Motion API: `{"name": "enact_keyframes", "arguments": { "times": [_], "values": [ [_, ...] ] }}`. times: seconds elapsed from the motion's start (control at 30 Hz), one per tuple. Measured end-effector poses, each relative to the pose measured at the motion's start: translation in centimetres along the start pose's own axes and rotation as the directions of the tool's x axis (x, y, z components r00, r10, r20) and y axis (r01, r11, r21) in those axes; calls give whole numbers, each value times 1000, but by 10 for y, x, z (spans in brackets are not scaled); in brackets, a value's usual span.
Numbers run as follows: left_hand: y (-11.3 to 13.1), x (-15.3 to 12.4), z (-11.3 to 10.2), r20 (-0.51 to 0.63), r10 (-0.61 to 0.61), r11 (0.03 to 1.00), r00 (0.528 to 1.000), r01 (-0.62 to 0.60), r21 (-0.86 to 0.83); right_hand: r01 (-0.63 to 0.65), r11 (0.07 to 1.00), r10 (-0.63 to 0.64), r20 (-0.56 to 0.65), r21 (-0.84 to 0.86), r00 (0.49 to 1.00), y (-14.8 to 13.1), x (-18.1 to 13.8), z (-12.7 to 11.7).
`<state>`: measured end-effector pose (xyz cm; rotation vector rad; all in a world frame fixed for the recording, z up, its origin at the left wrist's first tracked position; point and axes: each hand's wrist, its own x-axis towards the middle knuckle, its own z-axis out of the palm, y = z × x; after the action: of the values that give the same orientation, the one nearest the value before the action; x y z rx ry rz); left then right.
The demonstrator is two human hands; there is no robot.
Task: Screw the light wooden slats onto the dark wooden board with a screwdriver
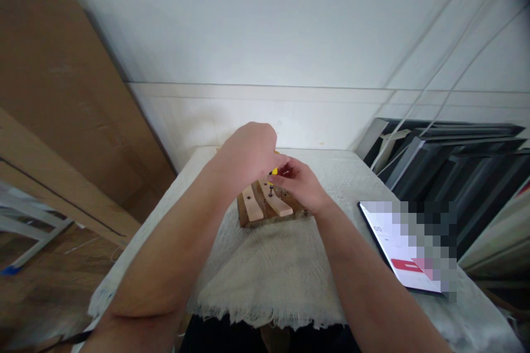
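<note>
My left hand (254,149) is closed over the top of a yellow-handled screwdriver (274,171), hiding most of its handle. From the other side, the fingers of my right hand (300,179) pinch the lower part of the tool. A dark screw (271,191) stands upright below it, on a curved pale wooden piece (281,207). To the left lies a second pale piece (252,205) with a dark hole in it. Both pieces rest on a brown wooden board (248,224), partly covered by my hands.
A fringed white cloth (265,270) covers the table under the board. A phone (397,253) with a lit screen lies at the right. Dark flat panels (451,171) lean beyond the right edge, with white cords above. A large cardboard sheet (83,94) stands at the left.
</note>
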<state>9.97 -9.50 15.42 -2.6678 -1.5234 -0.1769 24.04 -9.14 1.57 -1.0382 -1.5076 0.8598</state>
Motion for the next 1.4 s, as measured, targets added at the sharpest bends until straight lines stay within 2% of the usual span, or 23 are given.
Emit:
{"name": "enact_keyframes", "arguments": {
  "times": [0.17, 0.3, 0.4, 0.5, 0.57, 0.7, 0.83, 0.93, 1.07, 1.13, 1.2, 1.3, 1.4],
  "values": [
    [0, 0, 2, 9, 89, 996, 996, -89, 13, 3, 995, -9, 56, 100, 998, -5, -1, -1],
    [-2, -2, 4, -11, 136, 990, 991, -136, 25, -26, 995, 17, 99, 95, 995, -9, -2, -4],
    [-1, -2, 4, -51, 77, 997, 996, -76, 10, -8, 998, 2, 108, 55, 994, -8, -1, -4],
    [2, -2, 3, -28, -40, 999, 999, 41, 21, -24, 1000, 23, 99, 14, 995, -6, 0, -2],
    [4, -1, 1, -18, -48, 998, 999, 49, 38, -36, 999, 34, 96, 19, 995, -5, 1, -1],
    [6, -1, 0, -3, 67, 997, 998, -67, 40, -17, 998, 13, 71, 57, 997, -5, -1, -2],
    [4, -2, 2, 19, 164, 986, 986, -163, -31, -25, 997, 16, 131, 69, 991, -7, -3, -4],
    [3, -2, 5, 11, 218, 974, 976, -217, -68, -4, 999, -1, 116, 44, 993, -6, -2, -3],
    [5, -1, 7, -93, 77, 997, 993, -79, -15, -9, 999, 11, 43, -37, 999, 0, 1, -2],
    [7, -1, 6, -98, 39, 999, 994, -37, 20, -21, 997, 23, 19, -69, 1000, 2, 2, -2],
    [8, -1, 5, -85, 68, 997, 994, -65, 36, -11, 999, 12, 19, -50, 1000, 2, 2, -4],
    [8, -2, 5, -59, 103, 995, 993, -101, 25, 4, 999, -8, 81, 48, 997, -1, 1, -5],
    [6, -2, 6, -47, 118, 993, 992, -117, 15, -30, 995, 19, 120, 95, 993, -2, 0, -4]
  ]
}}
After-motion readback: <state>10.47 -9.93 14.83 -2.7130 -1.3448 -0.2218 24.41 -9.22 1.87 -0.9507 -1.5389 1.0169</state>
